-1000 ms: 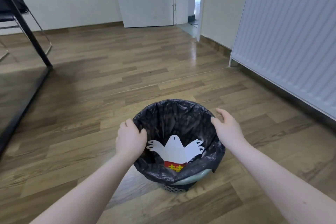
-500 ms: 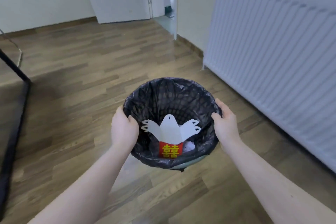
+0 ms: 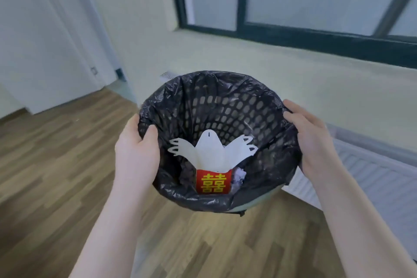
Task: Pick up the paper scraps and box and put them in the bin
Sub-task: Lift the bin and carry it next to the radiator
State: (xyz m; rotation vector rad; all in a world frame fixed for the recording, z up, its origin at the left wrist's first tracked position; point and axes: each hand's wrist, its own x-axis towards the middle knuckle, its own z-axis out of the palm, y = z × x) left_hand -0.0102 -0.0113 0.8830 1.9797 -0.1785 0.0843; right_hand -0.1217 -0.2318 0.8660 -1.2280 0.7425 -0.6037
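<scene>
The left hand (image 3: pixel 135 156) grips the bin (image 3: pixel 259 202) rim at 9 o'clock, thumb inside the black liner (image 3: pixel 171 106). In the bin stands the red box (image 3: pixel 213 181) with white flaps open, paper scraps (image 3: pixel 239 176) at its 3 o'clock side. The right hand (image 3: pixel 316 142) clamps the rim at 3 o'clock.

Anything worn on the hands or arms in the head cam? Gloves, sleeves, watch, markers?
Nothing worn. The left hand and right hand are bare, with no gloves, rings or markers. Both forearms are uncovered to the frame edge: no sleeves, watch or wristband visible.
</scene>
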